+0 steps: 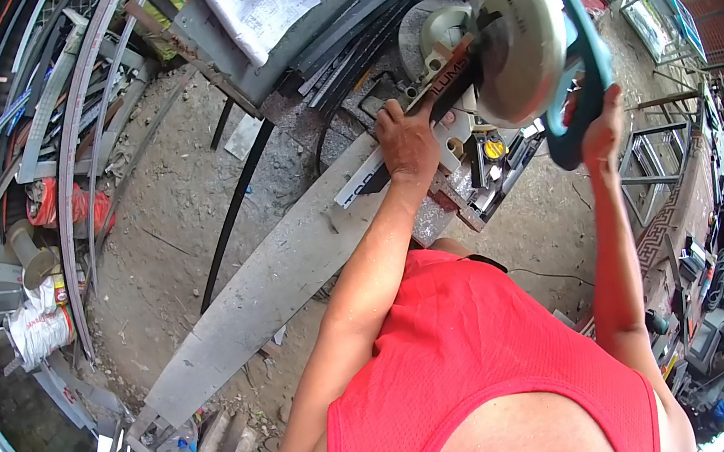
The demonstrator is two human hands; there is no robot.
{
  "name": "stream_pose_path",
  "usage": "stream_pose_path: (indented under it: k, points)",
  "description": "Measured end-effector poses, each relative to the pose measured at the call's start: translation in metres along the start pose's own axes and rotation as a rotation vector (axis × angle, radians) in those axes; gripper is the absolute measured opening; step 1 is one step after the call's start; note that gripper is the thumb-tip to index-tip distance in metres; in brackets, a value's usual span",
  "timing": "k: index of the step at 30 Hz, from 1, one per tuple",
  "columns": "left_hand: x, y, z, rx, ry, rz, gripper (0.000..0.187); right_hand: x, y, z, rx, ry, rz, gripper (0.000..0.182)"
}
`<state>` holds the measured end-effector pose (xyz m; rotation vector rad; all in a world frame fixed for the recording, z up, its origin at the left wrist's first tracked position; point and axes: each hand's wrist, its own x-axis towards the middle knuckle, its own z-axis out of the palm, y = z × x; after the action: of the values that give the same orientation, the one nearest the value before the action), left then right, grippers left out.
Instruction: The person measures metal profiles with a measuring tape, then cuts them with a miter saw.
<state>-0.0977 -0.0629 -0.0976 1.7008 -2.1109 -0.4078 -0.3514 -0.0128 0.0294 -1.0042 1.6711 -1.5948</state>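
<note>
A miter saw with a cream blade guard point(530, 34) and a large teal handle point(585, 49) stands in the upper middle. My right hand point(603, 131) is wrapped around the lower end of that handle. My left hand point(408, 141) grips a profile bar point(363, 184) with printed film on it, holding it at the saw's fence left of the blade. The bar's far end disappears under the guard, where the blade's contact with it is hidden. A long grey support board point(266, 274) runs from the saw toward the lower left.
Papers point(265, 5) lie on a grey surface at the top. Dark metal strips are stacked behind the saw. A yellow tape measure point(494, 149) sits below it. Long curved profiles point(72, 187) lean at left; a white sack point(40, 334) and scrap pieces lie at lower left. Metal frames point(656, 170) stand at right.
</note>
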Motion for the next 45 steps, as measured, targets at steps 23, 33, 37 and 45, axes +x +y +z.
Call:
stream_pose_path:
  k: [23, 33, 37, 45]
  points:
    - [-0.018, 0.003, 0.011, -0.064, 0.106, 0.013, 0.049, 0.156, -0.185, 0.002, -0.377, -0.173, 0.253, 0.064]
    - [-0.029, 0.056, 0.017, -0.023, -0.003, 0.135, 0.047, 0.116, -0.230, 0.051, -0.495, -0.070, 0.200, 0.057]
    - [-0.040, 0.026, 0.001, -0.080, 0.065, 0.052, 0.046, 0.119, -0.216, 0.033, -0.474, -0.169, 0.071, 0.057]
    - [-0.021, -0.009, 0.006, 0.076, 0.107, 0.027, 0.046, 0.101, -0.160, 0.013, -0.347, -0.069, 0.284, 0.066]
